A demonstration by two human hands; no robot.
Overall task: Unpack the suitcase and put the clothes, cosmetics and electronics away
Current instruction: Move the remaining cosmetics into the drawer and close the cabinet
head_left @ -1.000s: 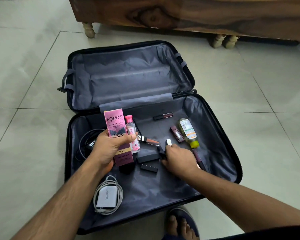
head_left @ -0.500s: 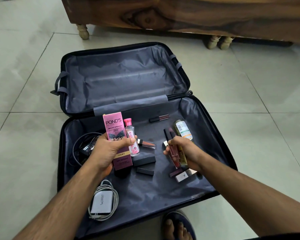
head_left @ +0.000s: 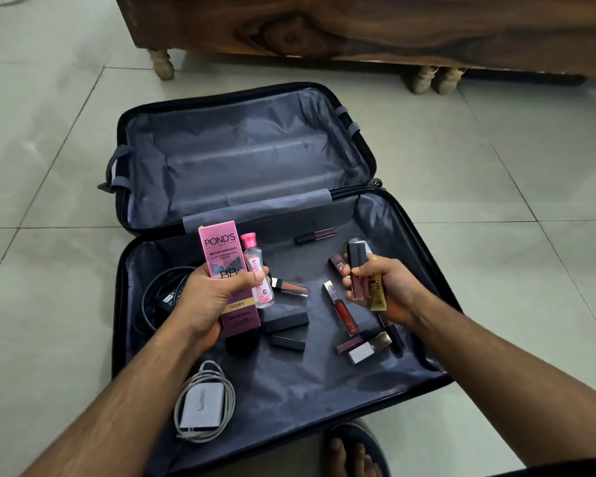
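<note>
Over near half of suitcase (head_left: 386,383): both hands raised, each full.
Left hand (head_left: 209,297): fingers wrapped round pink Pond's box (head_left: 226,259) and clear pink-capped bottle (head_left: 257,273), both upright.
Right hand (head_left: 387,290): clutches a dark-capped lip gloss (head_left: 358,273) and a yellow tube (head_left: 376,293) together.
Below right hand: red gloss (head_left: 341,309), silver-capped tubes (head_left: 365,346) loose on lining.
Below left hand: two black cases (head_left: 286,328); white charger (head_left: 202,406) nearer wrist.
Left of left hand: black cable (head_left: 157,297).

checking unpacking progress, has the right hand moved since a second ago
Yes. The right hand has lifted off the suitcase lining and now holds lip gloss tubes above it, nearer the right rim.
</note>
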